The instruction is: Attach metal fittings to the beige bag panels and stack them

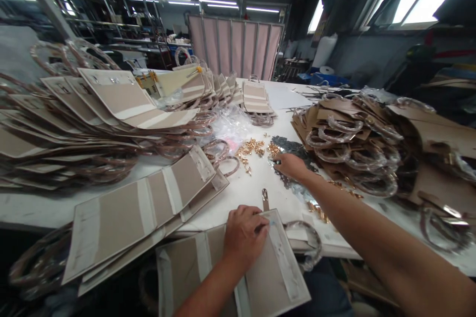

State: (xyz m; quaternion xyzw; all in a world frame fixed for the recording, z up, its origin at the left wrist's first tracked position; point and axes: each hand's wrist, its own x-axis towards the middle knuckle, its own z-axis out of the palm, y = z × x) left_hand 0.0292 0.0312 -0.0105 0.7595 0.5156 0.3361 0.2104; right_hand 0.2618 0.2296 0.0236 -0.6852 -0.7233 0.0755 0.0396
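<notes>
My left hand (245, 233) rests on a beige bag panel (273, 267) at the table's front edge, its fingers curled at the panel's upper edge. A short strap tab with a metal end (265, 199) sticks out beyond that edge. A plastic-wrapped handle (307, 237) loops out from the panel's right side. My right hand (292, 166) is stretched forward over a heap of dark grey metal pieces (288, 146), beside small gold fittings (273, 149). Its fingers are drawn together, and whatever lies between them is too small to make out. More gold fittings (253, 147) lie scattered to its left.
Stacked beige bag panels (111, 94) with wrapped handles fill the left. Two opened panels (148, 208) lie nearer me. Brown bag pieces (345, 129) are heaped on the right. Clear plastic (232, 121) lies mid-table, and a pink panelled screen (236, 42) stands behind.
</notes>
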